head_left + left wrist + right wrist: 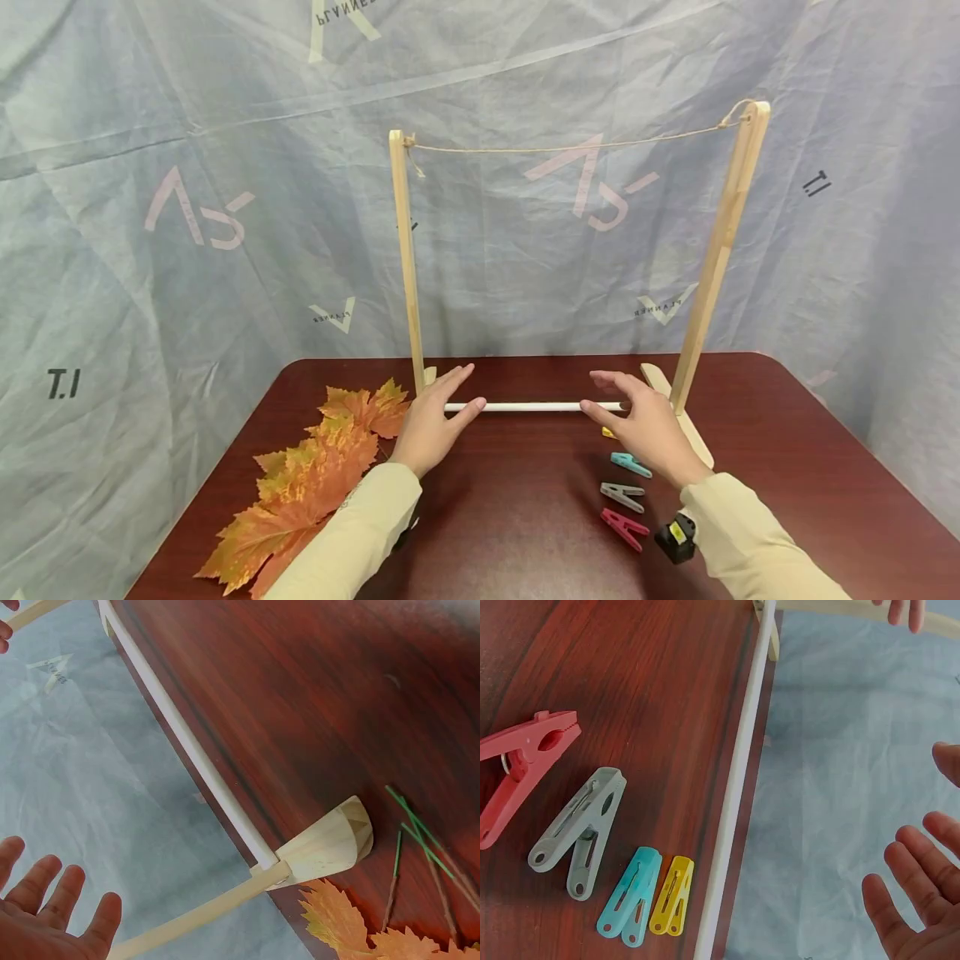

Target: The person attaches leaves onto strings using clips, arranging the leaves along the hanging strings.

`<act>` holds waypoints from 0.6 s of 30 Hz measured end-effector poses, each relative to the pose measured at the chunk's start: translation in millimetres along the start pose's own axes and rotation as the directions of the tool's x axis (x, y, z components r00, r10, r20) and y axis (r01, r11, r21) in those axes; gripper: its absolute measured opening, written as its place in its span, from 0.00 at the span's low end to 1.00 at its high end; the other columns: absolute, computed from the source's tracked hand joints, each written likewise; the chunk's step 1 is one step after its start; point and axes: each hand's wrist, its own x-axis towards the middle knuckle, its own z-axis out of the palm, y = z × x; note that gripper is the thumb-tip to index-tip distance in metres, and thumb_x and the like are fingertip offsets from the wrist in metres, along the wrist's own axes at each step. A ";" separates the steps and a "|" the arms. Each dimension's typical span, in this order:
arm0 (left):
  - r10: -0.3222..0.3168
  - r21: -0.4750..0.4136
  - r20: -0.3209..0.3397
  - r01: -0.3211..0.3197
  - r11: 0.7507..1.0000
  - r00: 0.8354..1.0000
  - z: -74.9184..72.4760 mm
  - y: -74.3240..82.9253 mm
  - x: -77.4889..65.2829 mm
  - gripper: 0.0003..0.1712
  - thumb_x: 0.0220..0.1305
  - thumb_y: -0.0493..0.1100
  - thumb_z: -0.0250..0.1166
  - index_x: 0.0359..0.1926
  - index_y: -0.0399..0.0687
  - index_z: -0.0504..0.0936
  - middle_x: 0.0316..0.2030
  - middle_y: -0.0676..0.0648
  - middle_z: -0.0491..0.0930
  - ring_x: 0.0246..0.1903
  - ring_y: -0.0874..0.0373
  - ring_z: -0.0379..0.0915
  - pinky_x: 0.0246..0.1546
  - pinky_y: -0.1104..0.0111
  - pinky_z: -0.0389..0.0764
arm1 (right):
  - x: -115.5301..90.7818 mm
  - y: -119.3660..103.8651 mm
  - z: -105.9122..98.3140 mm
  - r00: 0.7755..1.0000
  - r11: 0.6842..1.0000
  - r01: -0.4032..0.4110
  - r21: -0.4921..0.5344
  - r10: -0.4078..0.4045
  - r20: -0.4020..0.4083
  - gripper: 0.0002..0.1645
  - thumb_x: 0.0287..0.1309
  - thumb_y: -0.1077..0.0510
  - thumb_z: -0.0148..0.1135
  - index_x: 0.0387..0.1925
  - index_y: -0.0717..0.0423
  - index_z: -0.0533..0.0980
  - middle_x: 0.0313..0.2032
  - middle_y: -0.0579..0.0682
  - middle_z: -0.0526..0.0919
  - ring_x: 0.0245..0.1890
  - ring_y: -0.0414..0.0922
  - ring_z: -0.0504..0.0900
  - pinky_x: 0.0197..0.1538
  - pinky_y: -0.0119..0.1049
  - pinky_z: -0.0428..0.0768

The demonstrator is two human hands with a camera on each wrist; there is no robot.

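My left hand [433,422] is held up in front of the left post of a wooden frame, fingers extended and nothing in them. Opposite it, my right hand [651,423] hovers near the right post [720,250], fingers also spread and bare. Between the hands runs a white crossbar [532,407] low on the frame, and a thin string [570,149] is tied between the post tops. Below the right hand lie a yellow clothespin [672,896], a turquoise clothespin [632,892], a grey clothespin [581,829] and a red clothespin [529,765].
Orange autumn leaves [315,467] lie along the table's left side, their green and brown stems [427,847] beside the frame's wooden foot [326,844]. A small black object with a yellow label [677,537] is by the right sleeve. A printed grey cloth [525,250] hangs behind the table.
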 end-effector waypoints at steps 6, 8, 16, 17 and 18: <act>-0.025 -0.091 -0.009 0.024 0.996 1.000 -10.6 -1.8 -6.9 0.34 0.70 0.55 0.66 0.74 0.56 0.71 0.71 0.45 0.69 0.73 0.43 0.59 0.70 0.44 0.60 | -2.7 1.5 -0.7 0.999 1.000 0.013 0.007 -0.013 -0.031 0.31 0.65 0.50 0.70 0.65 0.58 0.75 0.57 0.59 0.81 0.53 0.55 0.82 0.50 0.49 0.81; -0.040 -0.112 -0.015 0.038 0.993 0.999 -13.3 -2.8 -8.4 0.34 0.69 0.54 0.67 0.73 0.56 0.71 0.71 0.45 0.70 0.73 0.43 0.60 0.69 0.44 0.62 | -3.9 2.1 -0.9 0.999 1.000 0.016 0.010 -0.016 -0.039 0.30 0.65 0.50 0.70 0.64 0.58 0.76 0.56 0.58 0.82 0.55 0.54 0.81 0.51 0.52 0.81; -0.078 -0.174 -0.040 0.070 0.982 0.996 -20.5 -13.4 -17.4 0.33 0.66 0.50 0.72 0.71 0.55 0.75 0.67 0.45 0.74 0.67 0.45 0.69 0.65 0.45 0.68 | -10.0 7.2 -2.7 0.999 0.999 0.003 0.050 -0.002 -0.032 0.30 0.64 0.50 0.71 0.64 0.56 0.76 0.56 0.58 0.83 0.54 0.56 0.82 0.48 0.45 0.83; -0.081 -0.178 -0.040 0.072 0.981 0.996 -21.3 -14.8 -18.8 0.33 0.65 0.50 0.72 0.70 0.55 0.75 0.67 0.45 0.75 0.67 0.45 0.69 0.65 0.45 0.68 | -10.7 8.0 -2.9 0.999 0.999 0.004 0.052 -0.002 -0.032 0.30 0.64 0.50 0.71 0.64 0.56 0.76 0.56 0.57 0.83 0.53 0.56 0.83 0.48 0.44 0.83; -0.080 -0.182 -0.041 0.071 0.981 0.996 -22.3 -16.1 -20.1 0.33 0.65 0.50 0.72 0.70 0.55 0.75 0.67 0.45 0.75 0.66 0.45 0.70 0.65 0.45 0.69 | -11.3 8.8 -3.1 0.999 0.998 0.003 0.057 -0.001 -0.032 0.30 0.64 0.51 0.71 0.64 0.57 0.77 0.56 0.57 0.83 0.52 0.55 0.84 0.47 0.41 0.83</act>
